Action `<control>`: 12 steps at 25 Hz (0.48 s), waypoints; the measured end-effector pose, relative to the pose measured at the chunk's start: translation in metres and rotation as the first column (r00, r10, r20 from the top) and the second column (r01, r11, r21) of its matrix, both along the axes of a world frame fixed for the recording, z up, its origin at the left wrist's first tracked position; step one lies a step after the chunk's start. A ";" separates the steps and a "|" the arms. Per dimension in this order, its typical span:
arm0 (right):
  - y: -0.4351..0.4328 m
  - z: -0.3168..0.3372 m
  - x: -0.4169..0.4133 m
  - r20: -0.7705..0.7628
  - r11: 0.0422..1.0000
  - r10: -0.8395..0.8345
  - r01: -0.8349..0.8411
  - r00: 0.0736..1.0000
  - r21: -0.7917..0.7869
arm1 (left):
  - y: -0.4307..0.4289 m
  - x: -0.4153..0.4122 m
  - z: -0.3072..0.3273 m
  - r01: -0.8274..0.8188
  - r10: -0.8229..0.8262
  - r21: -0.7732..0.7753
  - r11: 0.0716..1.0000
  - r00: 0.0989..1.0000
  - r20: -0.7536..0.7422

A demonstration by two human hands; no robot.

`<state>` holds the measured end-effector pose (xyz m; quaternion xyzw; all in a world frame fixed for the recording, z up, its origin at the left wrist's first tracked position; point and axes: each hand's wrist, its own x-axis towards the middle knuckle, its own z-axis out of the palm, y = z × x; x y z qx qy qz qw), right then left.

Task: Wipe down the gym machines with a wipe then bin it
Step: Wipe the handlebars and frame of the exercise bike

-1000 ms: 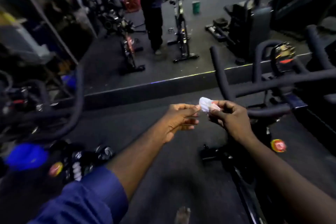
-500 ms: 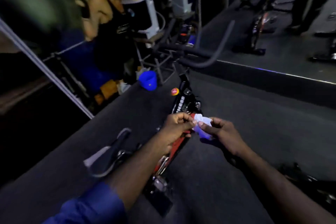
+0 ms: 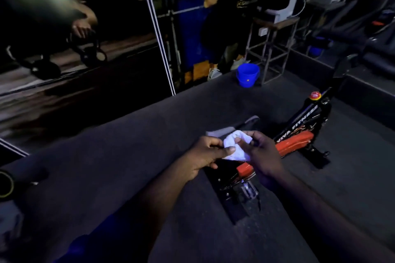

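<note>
Dark gym flooring [image 3: 128, 134] fills most of the view, running back to a wall covered with large printed fitness pictures [image 3: 74, 28]. Near that wall a blue bucket [image 3: 248, 74] stands on the floor, just beside the legs of a metal frame stool [image 3: 275, 49] that carries a pale box-like unit.

You hold the white wipe [image 3: 235, 147] between both hands, in front of you above a spin bike [image 3: 299, 134] – a black and orange frame with lettering along its upper tube and a red knob [image 3: 314, 95] on top. Your left hand [image 3: 203, 156] pinches the wipe's left edge between thumb and forefinger, the other fingers curled under. Your right hand [image 3: 263, 156] grips the wipe from the right, its fingers bent over the crumpled cloth and its thumb pressed into the top. The wipe is bunched, not spread flat.

Behind the hands shows the bike's saddle [image 3: 241, 123], black with a pale edge. Below them a pedal [image 3: 245, 192] juts from the crank – whether the wipe touches the bike cannot be told.
</note>
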<state>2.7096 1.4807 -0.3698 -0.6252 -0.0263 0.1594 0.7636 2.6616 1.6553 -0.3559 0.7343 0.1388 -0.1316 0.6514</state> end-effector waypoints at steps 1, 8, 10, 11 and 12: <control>0.019 0.001 -0.008 -0.017 1.000 -0.003 0.003 1.000 0.016 | 0.019 -0.008 -0.002 0.000 0.000 -0.012 1.000 1.000 0.008; 0.071 -0.010 -0.024 -0.104 0.985 0.172 -0.168 0.980 0.046 | 0.076 -0.004 -0.019 -0.045 0.045 -0.129 0.991 0.999 -0.003; 0.076 -0.024 -0.012 -0.105 0.991 0.132 -0.134 0.986 -0.017 | 0.079 0.007 -0.026 -0.039 0.034 -0.116 0.993 0.998 -0.044; 0.078 -0.030 -0.004 -0.112 0.993 0.109 -0.114 0.988 -0.037 | 0.082 0.012 -0.029 -0.041 0.033 -0.115 0.992 0.997 -0.074; 0.080 -0.037 0.005 -0.124 0.994 0.092 -0.099 0.988 -0.051 | 0.085 0.019 -0.032 -0.038 0.027 -0.106 0.994 0.994 -0.104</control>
